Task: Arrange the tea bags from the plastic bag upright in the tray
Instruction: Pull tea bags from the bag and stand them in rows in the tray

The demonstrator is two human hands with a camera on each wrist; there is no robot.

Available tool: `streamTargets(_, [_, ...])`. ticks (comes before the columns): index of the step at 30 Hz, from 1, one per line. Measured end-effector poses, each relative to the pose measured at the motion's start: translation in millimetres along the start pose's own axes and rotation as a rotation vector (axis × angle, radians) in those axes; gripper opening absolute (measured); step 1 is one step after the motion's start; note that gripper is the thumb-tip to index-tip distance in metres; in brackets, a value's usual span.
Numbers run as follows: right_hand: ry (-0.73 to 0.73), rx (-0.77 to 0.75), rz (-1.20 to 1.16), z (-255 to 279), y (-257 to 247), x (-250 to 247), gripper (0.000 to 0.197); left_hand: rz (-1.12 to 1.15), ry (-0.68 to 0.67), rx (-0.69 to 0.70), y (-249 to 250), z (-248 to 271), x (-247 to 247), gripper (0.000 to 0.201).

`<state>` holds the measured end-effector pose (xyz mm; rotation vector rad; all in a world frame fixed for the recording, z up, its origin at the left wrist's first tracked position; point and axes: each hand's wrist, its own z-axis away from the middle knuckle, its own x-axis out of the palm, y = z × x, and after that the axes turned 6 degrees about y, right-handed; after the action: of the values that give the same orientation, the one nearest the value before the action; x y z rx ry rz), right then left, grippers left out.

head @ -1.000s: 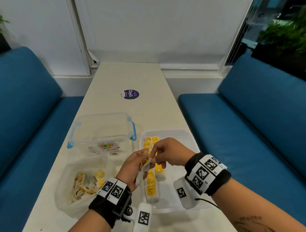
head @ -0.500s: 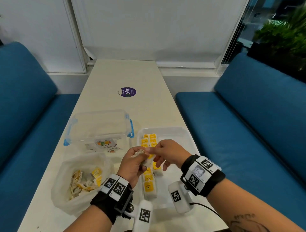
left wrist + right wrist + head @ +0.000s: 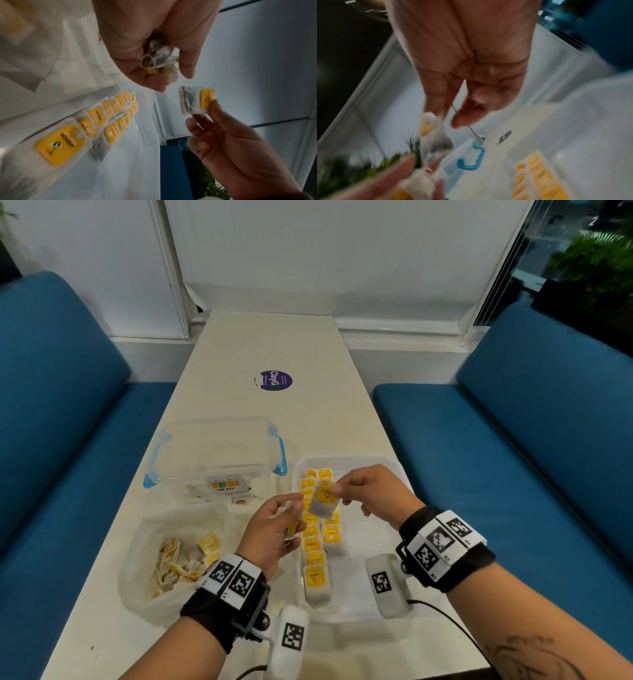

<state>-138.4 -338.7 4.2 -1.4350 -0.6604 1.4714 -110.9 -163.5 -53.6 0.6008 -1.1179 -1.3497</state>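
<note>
Head view: the right hand (image 3: 373, 494) pinches one tea bag (image 3: 322, 501) above the tray (image 3: 363, 607), at 12 o'clock of the rows of tea bags (image 3: 317, 556). The left hand (image 3: 274, 529) grips a small bunch of bags (image 3: 284, 508); the plastic bag (image 3: 150, 570) lies at 9 o'clock on the tabletop (image 3: 274, 344).

Left wrist view: fingers (image 3: 154, 79) curl round the crumpled bunch.

Right wrist view: blurred; fingers (image 3: 436, 102) pinch the bag.
</note>
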Motion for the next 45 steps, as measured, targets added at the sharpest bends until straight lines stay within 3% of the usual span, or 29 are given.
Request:
streamTargets(3, [0.031,-0.081,-0.045,-3.0,-1.6,0.1,0.008,-0.037,-0.022,0.004,-1.4,1.5,1.4,0.012])
streamTargets(9, [-0.026,-0.014,-0.364,-1.3,6.0,-4.3,0.010,-0.048,-0.031,-0.002,-2.2,4.1,-4.0,0.012])
streamTargets(12, [-0.038,-0.016,-0.206,-2.5,7.0,-2.7,0.008,-0.088,-0.036,0.008,-4.0,4.9,-7.5,0.015])
streamTargets(15, [-0.027,0.014,0.169,-10.1,13.6,0.5,0.010,-0.113,-0.012,0.003,-6.7,5.7,-14.7,0.015])
streamTargets(19, [-0.205,0.215,0.499,-18.0,30.2,10.0,0.011,-0.119,0.018,-0.006,-7.2,8.8,-26.3,0.014])
streamTargets(24, [-0.439,0.436,0.580,-23.0,44.4,29.0,0.012,-0.131,0.035,-0.007,-7.2,13.8,-39.3,0.014])
streamTargets(28, [-0.510,0.528,0.626,-36.3,51.3,43.0,0.022,-0.226,-0.009,-0.009,-8.0,19.7,-51.1,0.011])
streamTargets(31, [-0.495,0.575,0.656,-45.8,53.9,47.7,0.018,-0.354,-0.089,0.001,-8.3,25.2,-56.8,0.010])
streamTargets(35, [-0.461,0.433,0.883,-45.3,41.8,47.7,0.023,-0.516,-0.205,0.010,-10.1,31.1,-59.5,0.008])
streamTargets(38, [-0.384,0.143,1.102,-28.9,21.6,47.7,0.024,-0.675,-0.270,0.006,-11.1,33.4,-60.9,0.010])
streamTargets(40, [-0.347,-0.059,1.066,-8.8,7.5,50.7,0.026,-0.779,-0.298,0.000,-13.0,34.8,-63.4,0.012])
streamTargets(42, [-0.424,-0.273,0.987,19.4,-5.2,59.8,0.017,-0.841,-0.288,-0.020,-16.0,37.1,-67.7,0.011])
streamTargets(45, [-0.672,-0.552,0.993,63.6,-14.0,79.8,0.016,-0.891,-0.232,-0.060,-19.5,40.7,-75.9,0.012])
